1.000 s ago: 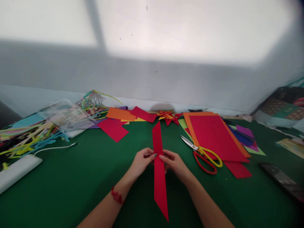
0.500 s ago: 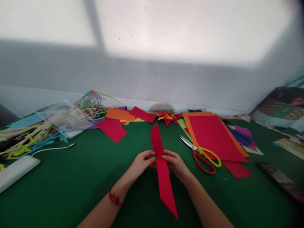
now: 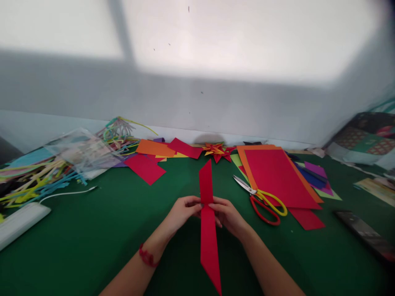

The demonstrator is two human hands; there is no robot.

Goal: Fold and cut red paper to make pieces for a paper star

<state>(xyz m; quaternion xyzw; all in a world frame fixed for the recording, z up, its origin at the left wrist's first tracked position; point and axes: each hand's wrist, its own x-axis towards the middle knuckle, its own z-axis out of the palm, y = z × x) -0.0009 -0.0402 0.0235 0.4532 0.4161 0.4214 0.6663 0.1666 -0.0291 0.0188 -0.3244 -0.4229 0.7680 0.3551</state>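
A long red paper strip with slanted ends runs from near me toward the wall, over the green table. My left hand pinches the strip's middle from the left, a red band on that wrist. My right hand pinches the same spot from the right. Both hands are closed on the strip, fingertips almost meeting at its centre.
Scissors with red and yellow handles lie right of my hands, beside stacked red and orange sheets. Folded paper stars and loose coloured pieces sit by the wall. Paper strips and a clear bag fill the left; a dark phone lies right.
The strip swung: its near end went right half a second ago and has come back to point straight at me. Both hands kept their pinch at the middle.
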